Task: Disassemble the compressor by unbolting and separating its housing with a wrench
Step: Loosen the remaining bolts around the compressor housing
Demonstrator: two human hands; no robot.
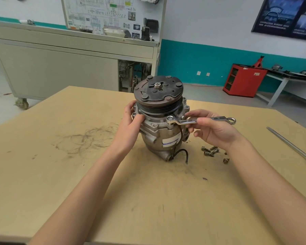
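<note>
The compressor [160, 117] is stood on the table [78, 174]; bolts [210, 150] and a screwdriver [290, 145] are laid to its right.

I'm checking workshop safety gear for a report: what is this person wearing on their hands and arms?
Nothing is visible. The left hand and right hand have no gloves and show no rings. The left forearm and right forearm are bare, with no sleeves, watch or bracelets in view.
</note>
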